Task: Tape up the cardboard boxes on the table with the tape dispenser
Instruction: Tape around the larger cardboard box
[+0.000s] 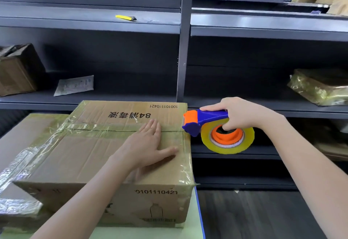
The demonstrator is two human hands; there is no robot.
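A large cardboard box (90,156) with printed characters lies on the table (192,220), its top seam covered with clear tape. My left hand (148,144) presses flat on the box top near the right end of the seam, fingers straight. My right hand (243,114) grips the blue and orange tape dispenser (211,124) with a yellowish tape roll (227,139). The dispenser's head sits at the box's right top edge, level with the seam. A second box (20,141), wrapped in tape, lies behind and to the left.
Dark metal shelves (180,50) stand right behind the table. A yellow utility knife (125,17) lies on an upper shelf. Boxes (17,69) and wrapped parcels (320,86) sit on the shelves left and right. Dark floor (244,214) lies right of the table edge.
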